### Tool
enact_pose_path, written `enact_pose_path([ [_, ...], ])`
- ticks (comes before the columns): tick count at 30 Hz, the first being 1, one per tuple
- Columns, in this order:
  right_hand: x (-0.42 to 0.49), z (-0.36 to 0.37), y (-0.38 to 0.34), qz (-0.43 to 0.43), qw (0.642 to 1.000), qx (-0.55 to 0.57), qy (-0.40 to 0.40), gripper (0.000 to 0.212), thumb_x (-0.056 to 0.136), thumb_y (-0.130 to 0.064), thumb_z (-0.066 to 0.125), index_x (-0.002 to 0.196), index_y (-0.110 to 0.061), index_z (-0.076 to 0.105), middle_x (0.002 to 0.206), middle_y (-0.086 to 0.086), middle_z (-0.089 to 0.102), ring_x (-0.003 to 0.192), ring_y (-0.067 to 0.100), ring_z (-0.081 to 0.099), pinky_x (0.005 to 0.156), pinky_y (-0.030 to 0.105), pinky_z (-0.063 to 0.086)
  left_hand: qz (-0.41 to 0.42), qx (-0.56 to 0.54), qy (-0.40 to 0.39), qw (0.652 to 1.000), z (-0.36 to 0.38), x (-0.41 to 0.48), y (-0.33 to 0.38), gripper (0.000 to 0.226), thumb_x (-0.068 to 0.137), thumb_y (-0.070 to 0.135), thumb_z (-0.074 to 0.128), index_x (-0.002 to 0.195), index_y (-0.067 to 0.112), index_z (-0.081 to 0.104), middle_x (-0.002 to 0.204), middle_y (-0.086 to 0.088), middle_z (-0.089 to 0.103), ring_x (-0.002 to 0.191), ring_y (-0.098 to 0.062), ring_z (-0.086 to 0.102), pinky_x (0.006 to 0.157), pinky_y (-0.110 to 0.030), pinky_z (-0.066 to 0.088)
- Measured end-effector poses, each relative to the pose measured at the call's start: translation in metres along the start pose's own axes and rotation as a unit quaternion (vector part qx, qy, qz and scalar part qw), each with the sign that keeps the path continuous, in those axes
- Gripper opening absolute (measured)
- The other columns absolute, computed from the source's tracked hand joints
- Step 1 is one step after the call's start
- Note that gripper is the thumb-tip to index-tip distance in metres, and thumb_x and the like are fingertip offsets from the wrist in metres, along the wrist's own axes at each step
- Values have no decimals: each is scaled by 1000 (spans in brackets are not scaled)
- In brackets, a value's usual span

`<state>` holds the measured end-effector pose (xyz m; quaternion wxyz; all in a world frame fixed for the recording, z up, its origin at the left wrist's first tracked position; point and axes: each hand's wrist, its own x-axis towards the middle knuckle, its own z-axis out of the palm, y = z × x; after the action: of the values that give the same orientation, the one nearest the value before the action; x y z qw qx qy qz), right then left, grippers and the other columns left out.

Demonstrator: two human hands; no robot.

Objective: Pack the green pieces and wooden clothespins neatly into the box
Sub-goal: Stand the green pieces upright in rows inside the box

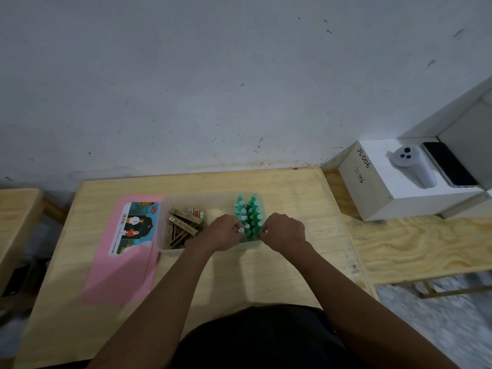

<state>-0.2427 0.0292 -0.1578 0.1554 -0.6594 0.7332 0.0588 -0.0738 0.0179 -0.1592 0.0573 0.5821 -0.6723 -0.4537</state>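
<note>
Pale wood makes the surface, which stands against a grey-white wall with many small dark marks. On the far middle part of it lies a clear plastic box, long from left to right.

The green pieces stand in the right part of the box in two close rows that run away from the person, each piece with a small round pale top. The wooden clothespins lie in the left part of the box as brownish bundles with small labels, some straight and some slanted. Between the two groups the box bottom is partly hidden by the left hand.

Both arms reach forward into the box. The left hand has its fingers curled and pinches the nearest green piece of the left row. The right hand has its fingers curled too and grips the near end of the right row from the other side.

A pink sheet with a printed colour label lies flat just left of the box, touching its side. To the right, a white carton marked "JS 006" carries a white controller and a dark phone.
</note>
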Motion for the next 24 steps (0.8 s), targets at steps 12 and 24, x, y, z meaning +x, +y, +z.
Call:
enact_pose_path([
  [12,-5,1,3,17,999,41,-6,30,87,-39,60,113,-24,65,108,-2,69,96,20,66,69,27,40,-9,-35,26,999,15,6,-4,25,83,30,69,93,7,68,63,9,48,56,-5,42,51,-23,31],
  [24,-8,-5,11,8,996,94,-3,27,84,-47,63,108,-35,70,107,-11,69,98,13,64,74,27,44,-31,-66,41,996,14,5,-5,20,79,36,71,80,16,69,77,6,62,74,-12,58,62,-24,43],
])
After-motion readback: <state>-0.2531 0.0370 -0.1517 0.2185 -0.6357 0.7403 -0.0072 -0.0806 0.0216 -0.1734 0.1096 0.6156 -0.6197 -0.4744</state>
